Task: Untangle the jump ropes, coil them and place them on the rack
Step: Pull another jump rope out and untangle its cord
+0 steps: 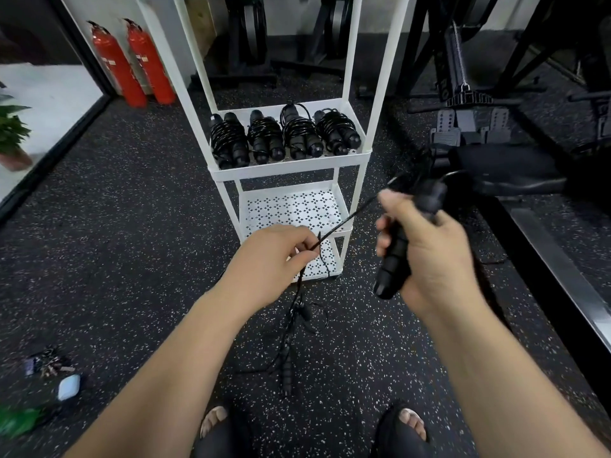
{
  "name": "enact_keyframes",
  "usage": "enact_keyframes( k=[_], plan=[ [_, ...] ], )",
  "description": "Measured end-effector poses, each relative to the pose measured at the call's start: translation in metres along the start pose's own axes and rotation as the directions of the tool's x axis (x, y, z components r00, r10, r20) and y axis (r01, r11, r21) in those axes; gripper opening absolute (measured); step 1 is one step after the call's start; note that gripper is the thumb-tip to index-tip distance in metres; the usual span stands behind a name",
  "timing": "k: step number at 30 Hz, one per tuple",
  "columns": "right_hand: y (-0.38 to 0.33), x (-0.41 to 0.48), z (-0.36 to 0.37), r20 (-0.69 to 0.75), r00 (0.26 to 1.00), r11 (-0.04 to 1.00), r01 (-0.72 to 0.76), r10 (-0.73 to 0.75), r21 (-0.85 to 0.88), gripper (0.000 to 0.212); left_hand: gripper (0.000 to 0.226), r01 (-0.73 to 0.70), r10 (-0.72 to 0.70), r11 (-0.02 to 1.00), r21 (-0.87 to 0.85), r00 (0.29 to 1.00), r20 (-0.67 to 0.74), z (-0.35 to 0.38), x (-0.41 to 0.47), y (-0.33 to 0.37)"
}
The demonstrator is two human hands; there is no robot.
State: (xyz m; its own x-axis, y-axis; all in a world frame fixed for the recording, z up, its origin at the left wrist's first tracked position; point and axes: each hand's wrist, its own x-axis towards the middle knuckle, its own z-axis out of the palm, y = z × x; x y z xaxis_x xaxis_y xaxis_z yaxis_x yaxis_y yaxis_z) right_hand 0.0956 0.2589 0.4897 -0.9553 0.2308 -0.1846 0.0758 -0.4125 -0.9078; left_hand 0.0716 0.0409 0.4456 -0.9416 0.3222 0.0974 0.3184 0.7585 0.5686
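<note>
My right hand grips the black handles of a jump rope, held upright in front of the white rack. Its thin black cord runs taut down-left to my left hand, which pinches it. Below that hand the cord drops to the floor, where a tangle of rope with another handle lies between my feet and the rack. Several coiled black ropes lie side by side on the rack's middle shelf. The lower perforated shelves hold nothing.
Two red fire extinguishers stand at the back left. Black gym machines and a padded bench fill the right. Keys and a small white case lie on the speckled floor at the lower left. A potted plant shows at the left.
</note>
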Motion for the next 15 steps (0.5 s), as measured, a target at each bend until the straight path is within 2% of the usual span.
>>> enact_keyframes(
  k=[6, 8, 11, 15],
  plan=[
    [0.027, -0.004, 0.014, 0.061, 0.993, 0.984, -0.089, 0.099, -0.152, 0.016, 0.002, -0.142, 0.141, 0.989, -0.025, 0.989, -0.055, 0.002, -0.001, 0.013],
    [0.032, -0.004, 0.018, 0.043, 0.996, 0.986, -0.070, 0.077, -0.151, 0.013, 0.003, -0.155, 0.154, 0.987, -0.028, 0.986, -0.058, 0.003, -0.002, 0.014],
    [0.037, -0.003, 0.023, -0.038, 0.998, 0.988, -0.059, 0.054, -0.140, 0.033, 0.005, -0.153, 0.149, 0.987, -0.041, 0.985, -0.086, 0.002, -0.003, 0.013],
    [0.041, -0.007, 0.026, -0.033, 0.987, 0.987, -0.158, 0.157, -0.041, 0.036, 0.004, -0.154, 0.143, 0.985, -0.074, 0.981, -0.127, -0.001, -0.003, 0.014]
  ],
)
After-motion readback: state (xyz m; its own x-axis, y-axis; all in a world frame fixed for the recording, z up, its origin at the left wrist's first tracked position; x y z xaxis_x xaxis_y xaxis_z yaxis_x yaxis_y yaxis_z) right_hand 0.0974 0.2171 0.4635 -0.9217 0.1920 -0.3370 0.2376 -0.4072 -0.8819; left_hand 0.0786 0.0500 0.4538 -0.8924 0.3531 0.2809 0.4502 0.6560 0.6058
